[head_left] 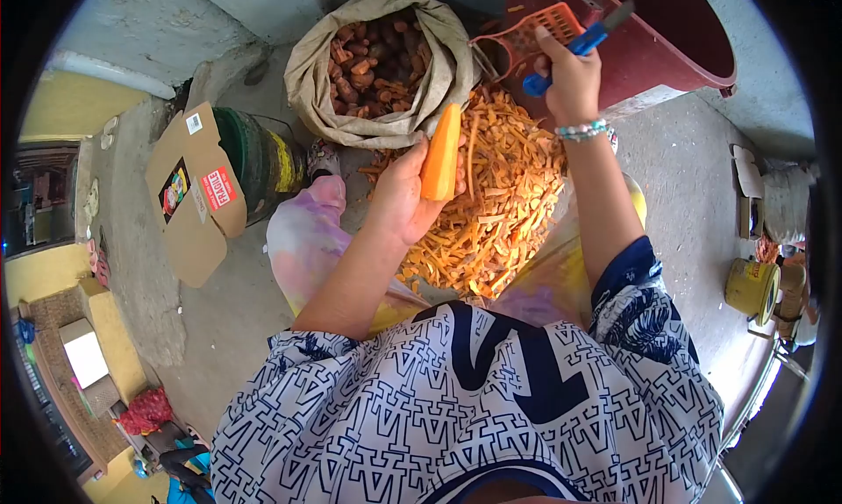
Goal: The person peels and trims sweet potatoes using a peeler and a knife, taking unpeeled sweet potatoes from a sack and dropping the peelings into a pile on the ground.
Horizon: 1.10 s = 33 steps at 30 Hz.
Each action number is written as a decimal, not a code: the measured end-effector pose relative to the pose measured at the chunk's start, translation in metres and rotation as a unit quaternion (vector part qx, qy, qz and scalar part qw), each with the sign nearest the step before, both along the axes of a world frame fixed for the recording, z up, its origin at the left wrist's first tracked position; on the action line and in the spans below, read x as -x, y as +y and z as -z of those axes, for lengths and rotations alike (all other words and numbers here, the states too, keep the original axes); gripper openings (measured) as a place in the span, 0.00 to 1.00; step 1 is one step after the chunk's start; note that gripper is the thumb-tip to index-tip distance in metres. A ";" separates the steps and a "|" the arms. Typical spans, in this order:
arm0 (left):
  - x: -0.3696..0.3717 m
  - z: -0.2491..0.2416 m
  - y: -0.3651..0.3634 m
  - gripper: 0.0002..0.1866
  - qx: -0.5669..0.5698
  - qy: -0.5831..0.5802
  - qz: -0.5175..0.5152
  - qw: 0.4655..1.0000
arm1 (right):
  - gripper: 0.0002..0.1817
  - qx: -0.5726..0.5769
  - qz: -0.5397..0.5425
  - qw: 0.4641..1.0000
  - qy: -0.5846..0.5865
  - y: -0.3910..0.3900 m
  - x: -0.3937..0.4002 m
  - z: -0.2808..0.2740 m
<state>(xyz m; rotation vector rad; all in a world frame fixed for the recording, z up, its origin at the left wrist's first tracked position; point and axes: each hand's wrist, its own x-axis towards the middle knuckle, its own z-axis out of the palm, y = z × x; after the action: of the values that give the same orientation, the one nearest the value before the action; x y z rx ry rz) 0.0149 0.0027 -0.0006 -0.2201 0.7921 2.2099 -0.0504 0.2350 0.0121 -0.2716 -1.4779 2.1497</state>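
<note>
My left hand (403, 193) is closed around a peeled orange carrot (441, 157), its narrow end pointing up and away from me. In my right hand (572, 81) is a knife with a blue handle (588, 41); its short blade points to the upper right, apart from the carrot. Behind that hand lies an orange plastic piece with a slotted grid (548, 26), partly hidden. Between my legs a large heap of orange peelings (491, 214) covers the floor. Beyond the left hand stands an open cloth sack (316, 74) holding many brown, unpeeled roots (373, 65).
A large dark red tub (667, 65) stands at the upper right. To the left are a dark bucket with a yellow patch (285, 162) and a cardboard box (189, 232) with a red label. A yellow pail (750, 289) sits at far right. Concrete walls close off the back.
</note>
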 end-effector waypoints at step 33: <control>0.004 -0.006 0.002 0.18 0.125 0.171 -0.232 0.949 | 0.02 0.164 -0.026 0.968 -0.189 -0.011 -0.056 -0.011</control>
<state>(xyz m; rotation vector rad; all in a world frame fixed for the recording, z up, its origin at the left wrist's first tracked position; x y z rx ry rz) 0.0112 0.0044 0.0057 -0.1596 1.3269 2.6251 0.0055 0.2240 0.0231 -0.8084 -1.3192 2.4816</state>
